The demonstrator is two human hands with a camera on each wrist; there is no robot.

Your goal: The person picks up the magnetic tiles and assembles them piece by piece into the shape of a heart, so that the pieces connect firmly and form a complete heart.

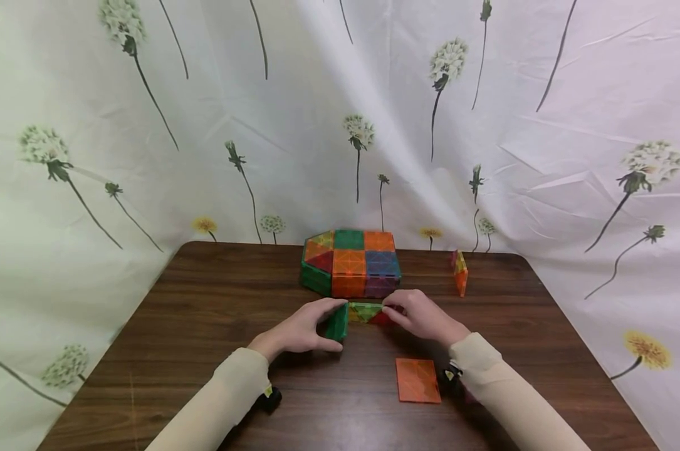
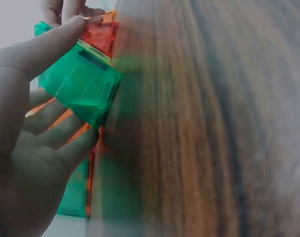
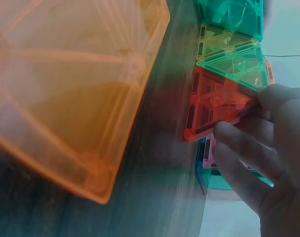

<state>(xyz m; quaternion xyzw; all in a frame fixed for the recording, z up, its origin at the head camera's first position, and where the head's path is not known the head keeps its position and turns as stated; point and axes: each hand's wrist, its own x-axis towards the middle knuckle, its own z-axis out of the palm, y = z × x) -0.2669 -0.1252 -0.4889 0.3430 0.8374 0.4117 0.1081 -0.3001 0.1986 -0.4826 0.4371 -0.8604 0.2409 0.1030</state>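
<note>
Green magnetic tile (image 1: pixel 338 322) stands on edge at the left end of a short upright row. My left hand (image 1: pixel 301 327) holds it, with the thumb across its near face in the left wrist view and the other fingers behind. Along the row, the right wrist view has a yellow triangle tile (image 3: pixel 212 43), a light green triangle tile (image 3: pixel 237 64) and a red triangle tile (image 3: pixel 214 101), edge to edge. My right hand (image 1: pixel 423 314) pinches the red one near its upper corner, fingertips partly hiding it.
Behind the row sits a closed, multicoloured block of tiles (image 1: pixel 349 262). An orange square tile (image 1: pixel 418 381) lies flat near my right wrist. At the back right, a few joined tiles (image 1: pixel 460 274) stand upright. A dandelion-print cloth (image 1: pixel 317 125) hangs behind the wooden table (image 1: pixel 215 275).
</note>
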